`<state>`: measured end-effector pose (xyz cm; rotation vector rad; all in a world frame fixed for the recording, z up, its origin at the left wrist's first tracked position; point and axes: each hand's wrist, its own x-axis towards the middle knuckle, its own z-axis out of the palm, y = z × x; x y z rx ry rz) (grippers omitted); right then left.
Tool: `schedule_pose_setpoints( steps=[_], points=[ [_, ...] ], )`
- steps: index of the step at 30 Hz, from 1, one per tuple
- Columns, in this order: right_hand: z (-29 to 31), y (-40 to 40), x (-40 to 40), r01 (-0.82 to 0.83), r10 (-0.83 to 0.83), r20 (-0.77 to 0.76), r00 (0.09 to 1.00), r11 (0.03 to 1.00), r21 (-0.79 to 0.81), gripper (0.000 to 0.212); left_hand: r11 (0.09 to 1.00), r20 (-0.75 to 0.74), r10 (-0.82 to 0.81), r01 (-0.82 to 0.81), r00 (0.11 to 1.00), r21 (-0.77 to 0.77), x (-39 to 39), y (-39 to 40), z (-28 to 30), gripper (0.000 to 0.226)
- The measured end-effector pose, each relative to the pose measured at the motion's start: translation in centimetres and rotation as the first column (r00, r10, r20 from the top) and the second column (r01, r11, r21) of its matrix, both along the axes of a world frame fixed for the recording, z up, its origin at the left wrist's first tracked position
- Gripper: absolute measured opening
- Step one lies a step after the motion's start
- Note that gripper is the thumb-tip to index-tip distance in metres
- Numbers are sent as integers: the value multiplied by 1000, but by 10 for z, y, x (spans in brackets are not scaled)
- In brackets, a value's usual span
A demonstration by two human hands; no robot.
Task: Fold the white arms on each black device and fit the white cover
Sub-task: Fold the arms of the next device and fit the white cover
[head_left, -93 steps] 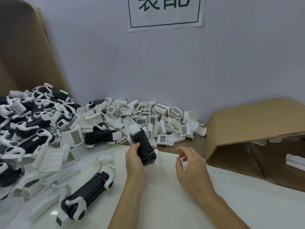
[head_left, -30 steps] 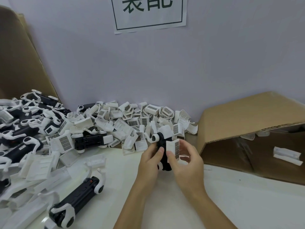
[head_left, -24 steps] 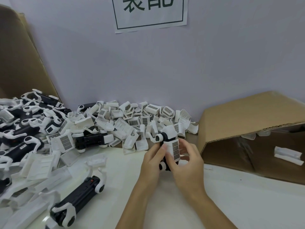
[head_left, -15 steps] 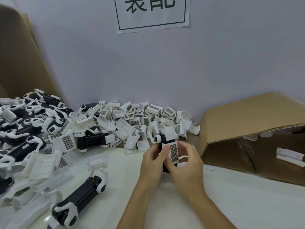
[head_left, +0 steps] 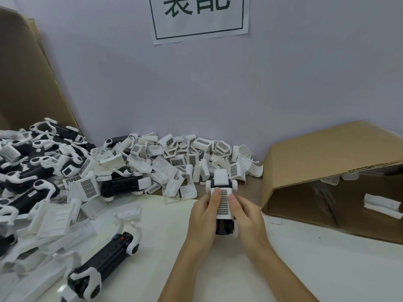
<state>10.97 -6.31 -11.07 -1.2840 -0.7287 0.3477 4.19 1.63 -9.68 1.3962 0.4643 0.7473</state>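
Both hands, left hand [head_left: 204, 216] and right hand [head_left: 245, 216], now clamp the black device [head_left: 224, 227]; the white cover [head_left: 222, 203], previously loose, sits between the thumbs, nearly seated.

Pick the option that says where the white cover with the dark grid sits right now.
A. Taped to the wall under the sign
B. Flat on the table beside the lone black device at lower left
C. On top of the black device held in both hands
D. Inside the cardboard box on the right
C: the white cover lies along the top of the black device, with the left hand and right hand gripping either side, thumbs on the cover.
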Motion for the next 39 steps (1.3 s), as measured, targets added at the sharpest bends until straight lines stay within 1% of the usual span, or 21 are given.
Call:
schedule_pose_setpoints(
  steps=[1,3,7,9,12,13,15,16,18,21,25,31,34,37,39],
  points=[
    [1,0,0,-25,25,-32,999,1000,14,36,999,-10,-17,17,1000,38,0,-1,0,39],
    [5,-1,-1,-47,50,-90,995,998,36,40,997,-19,-33,34,999,67,-1,0,-1,37],
    [6,0,0,-82,101,-204,974,992,101,37,1000,8,-14,14,1000,23,0,-1,-1,36],
    [6,1,0,-96,119,-215,969,989,114,34,1000,19,7,-7,1000,-1,1,-2,-1,36],
    [7,1,-2,-86,110,-228,968,990,112,30,999,5,32,-32,999,21,2,-4,-1,39],
    [9,1,-3,-76,99,-236,967,991,108,29,999,3,36,-36,999,32,3,-4,-1,42],
    [12,1,-5,-39,60,-248,967,995,89,33,998,5,38,-38,999,48,3,-6,1,50],
    [13,2,-7,-18,35,-245,969,997,74,33,998,10,41,-41,999,49,3,-7,1,51],
    [15,4,-9,25,-14,-224,974,999,46,32,998,23,49,-51,999,48,3,-8,1,46],
    [16,6,-10,66,-64,-162,985,998,7,37,997,34,68,-69,997,30,3,-8,1,38],
    [15,9,-9,156,-159,-122,980,987,-38,48,997,31,74,-75,997,21,2,-8,4,40],
    [15,11,-7,205,-210,-110,971,977,-56,51,998,18,65,-65,998,2,1,-8,6,41],
    [11,12,-6,169,-173,-125,977,985,-41,45,1000,18,21,-21,1000,-14,1,-9,8,40],
    [9,11,-6,64,-61,-216,974,998,7,35,996,12,-40,41,999,-76,0,-7,8,37],
    [9,9,-7,12,-3,-216,976,999,43,34,993,2,-82,82,997,-83,-1,-5,7,33]
  ],
)
